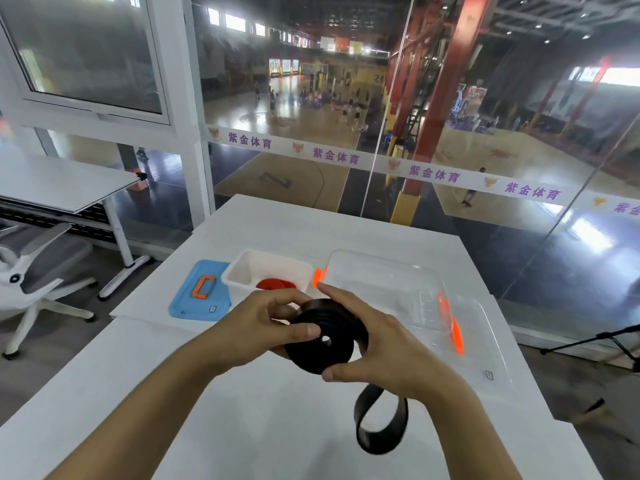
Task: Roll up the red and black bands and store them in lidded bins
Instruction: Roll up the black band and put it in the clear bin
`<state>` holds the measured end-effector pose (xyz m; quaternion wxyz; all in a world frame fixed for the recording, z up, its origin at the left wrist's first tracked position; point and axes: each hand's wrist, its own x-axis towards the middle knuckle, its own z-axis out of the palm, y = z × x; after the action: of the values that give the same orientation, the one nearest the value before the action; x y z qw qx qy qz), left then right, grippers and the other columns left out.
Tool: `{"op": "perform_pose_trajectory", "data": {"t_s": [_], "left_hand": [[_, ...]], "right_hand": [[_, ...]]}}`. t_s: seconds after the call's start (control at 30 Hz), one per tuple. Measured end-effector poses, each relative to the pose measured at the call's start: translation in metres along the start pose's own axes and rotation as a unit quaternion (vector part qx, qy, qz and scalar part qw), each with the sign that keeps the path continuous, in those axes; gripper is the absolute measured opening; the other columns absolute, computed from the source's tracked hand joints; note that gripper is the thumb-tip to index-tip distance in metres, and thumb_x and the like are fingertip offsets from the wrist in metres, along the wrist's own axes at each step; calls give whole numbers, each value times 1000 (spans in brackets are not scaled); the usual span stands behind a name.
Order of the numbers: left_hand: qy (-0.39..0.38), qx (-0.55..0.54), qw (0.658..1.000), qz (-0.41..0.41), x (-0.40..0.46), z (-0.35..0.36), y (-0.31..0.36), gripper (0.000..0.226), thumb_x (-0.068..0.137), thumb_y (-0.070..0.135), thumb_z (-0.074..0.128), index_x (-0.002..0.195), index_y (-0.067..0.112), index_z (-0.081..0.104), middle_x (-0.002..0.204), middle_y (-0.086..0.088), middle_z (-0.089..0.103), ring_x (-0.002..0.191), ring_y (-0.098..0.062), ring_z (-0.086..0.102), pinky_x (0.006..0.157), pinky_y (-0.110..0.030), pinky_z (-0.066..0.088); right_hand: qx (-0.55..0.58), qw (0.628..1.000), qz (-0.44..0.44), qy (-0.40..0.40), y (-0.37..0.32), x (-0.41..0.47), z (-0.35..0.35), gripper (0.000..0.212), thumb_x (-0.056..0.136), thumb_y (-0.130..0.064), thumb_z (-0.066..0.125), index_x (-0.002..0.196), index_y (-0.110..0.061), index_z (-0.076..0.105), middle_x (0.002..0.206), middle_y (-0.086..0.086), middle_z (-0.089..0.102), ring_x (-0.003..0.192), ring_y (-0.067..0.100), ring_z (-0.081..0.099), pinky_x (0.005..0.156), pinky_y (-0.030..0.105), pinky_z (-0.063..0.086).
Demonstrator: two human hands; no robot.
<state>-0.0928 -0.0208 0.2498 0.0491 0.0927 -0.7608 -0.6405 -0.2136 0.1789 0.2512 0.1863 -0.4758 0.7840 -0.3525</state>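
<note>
Table: you have a white table (263,427) in front of you, set against a glass wall.
Blue lid: it lies flat at the back left (200,292), with an orange handle on top.
White bin: it sits open just right of the blue lid (242,268).
Clear bin: you see it on the right side (381,271).
Clear lid: it lies by the clear bin (485,341); you cannot tell if they touch.

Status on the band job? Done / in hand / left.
Done: the red band lies rolled in the white bin.
In hand: left hand and right hand hold the black band, mostly coiled; its loose tail loop still hangs below.
Left: finish the roll and store it, probably in the clear bin. The blue lid lies beside the white bin; both bins are unlidded.
</note>
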Motion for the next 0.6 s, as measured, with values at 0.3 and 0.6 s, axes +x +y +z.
{"op": "perform_pose_trajectory", "data": {"t_s": [0.3,0.6], "left_hand": [[122,-229,966,7,-3,20,-13,34,83,28,72,115,15,71,108,-21,75,102,-38,74,83,-49,62],[164,-348,923,-28,-6,41,-16,31,97,27,62,122,9,61,109,-15,77,100,-34,75,89,-44,59]], "right_hand": [[51,997,-28,58,-11,-1,5,103,81,-26,88,153,-62,22,144,-31,50,129,15,57,108,39,52],[54,982,11,181,-19,8,49,101,82,-44,83,151,-66,13,132,-35,57,122,-5,59,103,23,50]]}}
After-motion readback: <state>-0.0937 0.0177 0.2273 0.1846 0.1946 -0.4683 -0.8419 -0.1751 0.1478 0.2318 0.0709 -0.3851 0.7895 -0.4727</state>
